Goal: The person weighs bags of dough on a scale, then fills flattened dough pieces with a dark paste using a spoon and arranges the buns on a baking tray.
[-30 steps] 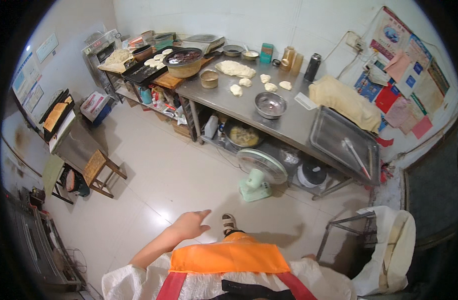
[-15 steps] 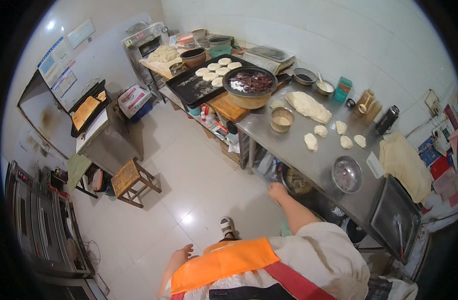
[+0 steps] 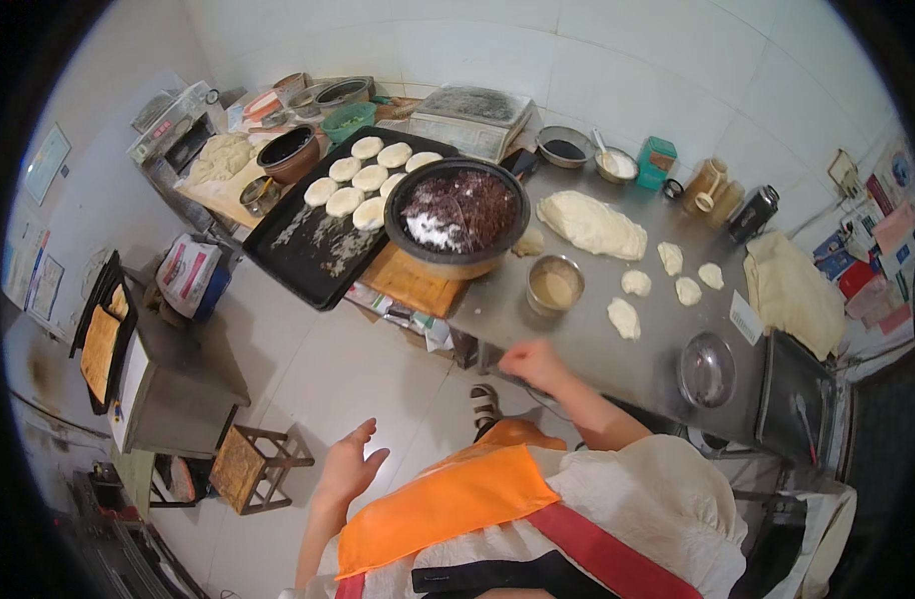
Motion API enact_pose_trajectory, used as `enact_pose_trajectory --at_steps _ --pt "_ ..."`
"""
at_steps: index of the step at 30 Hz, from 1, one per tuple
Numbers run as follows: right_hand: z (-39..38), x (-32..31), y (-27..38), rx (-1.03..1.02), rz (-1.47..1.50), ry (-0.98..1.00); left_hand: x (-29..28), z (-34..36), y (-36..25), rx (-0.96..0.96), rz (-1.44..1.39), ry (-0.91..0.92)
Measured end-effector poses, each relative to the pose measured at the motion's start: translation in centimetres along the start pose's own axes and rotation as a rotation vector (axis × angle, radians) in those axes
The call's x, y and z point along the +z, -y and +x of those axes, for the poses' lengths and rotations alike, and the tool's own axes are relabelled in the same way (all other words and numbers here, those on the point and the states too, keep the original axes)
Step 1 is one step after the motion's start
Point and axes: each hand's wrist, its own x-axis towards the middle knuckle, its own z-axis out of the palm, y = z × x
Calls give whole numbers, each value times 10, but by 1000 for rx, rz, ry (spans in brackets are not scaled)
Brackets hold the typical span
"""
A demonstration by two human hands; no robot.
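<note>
My left hand (image 3: 350, 461) hangs open over the tiled floor, fingers apart, touching nothing. My right hand (image 3: 533, 365) is open with fingers loosely bent, beside the front edge of the steel table (image 3: 597, 384), nearest a small metal pot (image 3: 554, 288). Behind it lie a long dough slab (image 3: 591, 226) and several small dough pieces (image 3: 624, 318). A large bowl (image 3: 457, 215) of dark red filling with white granules is left of the pot, beside a black baking tray (image 3: 323, 262) with several pale dough rounds (image 3: 368, 178). A steel bowl (image 3: 706, 370) is toward the right.
A wooden stool (image 3: 240, 461) and a side table (image 3: 183, 394) bearing pastry trays (image 3: 103, 349) are at the left. A sack (image 3: 188, 275) sits on the floor. A dark tray (image 3: 789, 399), folded cloth (image 3: 789, 290) and black flask (image 3: 754, 213) are at the right.
The view has turned and moved toward the table, so the bowl and tray appear nearer. My right hand has risen to the table's front edge. My left hand has come higher into view.
</note>
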Motion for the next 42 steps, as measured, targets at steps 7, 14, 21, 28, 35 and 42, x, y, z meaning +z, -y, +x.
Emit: enact_pose_trajectory --at_steps 7,14,21,28,35,42 --pt "115 -107 71 -97 427 -506 -20 122 -4 22 -93 91" --pt "211 -94 138 -222 303 -392 -131 253 22 -130 -305 -447" --pt "200 -92 153 -205 183 -654 -234 471 162 -323 -916 -489" --pt "115 -86 147 149 -60 -1041 -278 691 313 -436 -1302 -441" --pt "70 -48 149 463 -174 -1019 -234 770 270 -414 -1180 -399" --pt "58 -65 120 472 -121 -919 -245 687 224 -340 -1106 -514"
